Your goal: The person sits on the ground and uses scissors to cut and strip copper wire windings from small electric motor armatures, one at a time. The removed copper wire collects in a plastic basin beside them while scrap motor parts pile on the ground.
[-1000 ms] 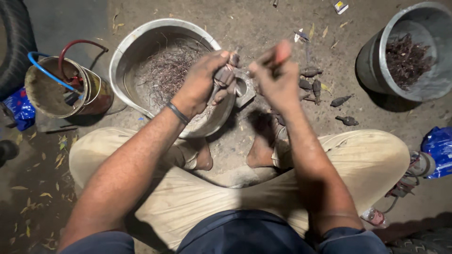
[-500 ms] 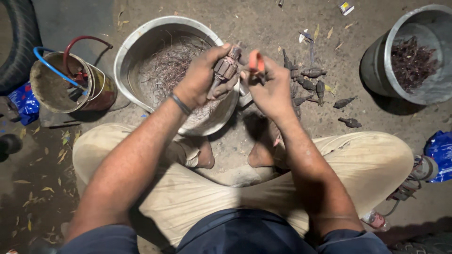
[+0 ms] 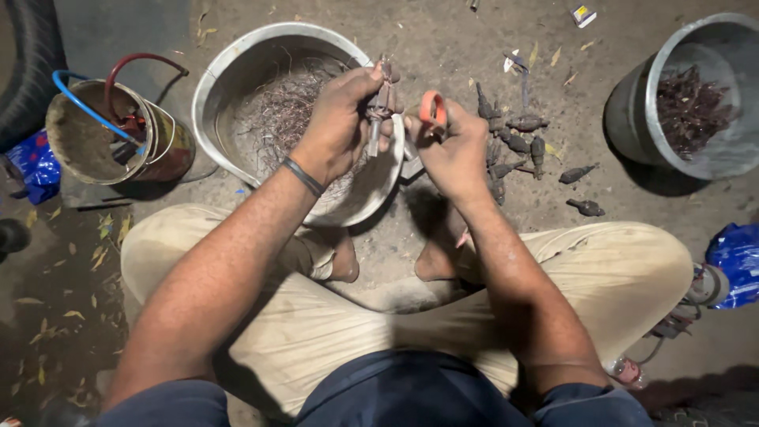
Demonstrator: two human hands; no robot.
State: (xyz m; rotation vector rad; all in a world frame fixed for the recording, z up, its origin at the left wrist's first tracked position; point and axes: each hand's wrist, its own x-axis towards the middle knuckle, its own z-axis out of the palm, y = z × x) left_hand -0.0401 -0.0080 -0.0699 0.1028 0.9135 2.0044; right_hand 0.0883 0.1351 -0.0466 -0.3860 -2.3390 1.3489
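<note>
While the left hand closes its grip on a dark plug-like part over the steel basin, catching wire scraps, the right hand clasps an orange-handled tool beside it.

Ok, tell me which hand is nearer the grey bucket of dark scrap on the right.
Right. The right hand, gripping an orange-handled tool, sits between the steel basin and the grey bucket; the left hand is farther away, over the basin's rim.

Dull metal basin, matt dusty ground — glossy blue plastic bag, beige cloth trousers
</note>
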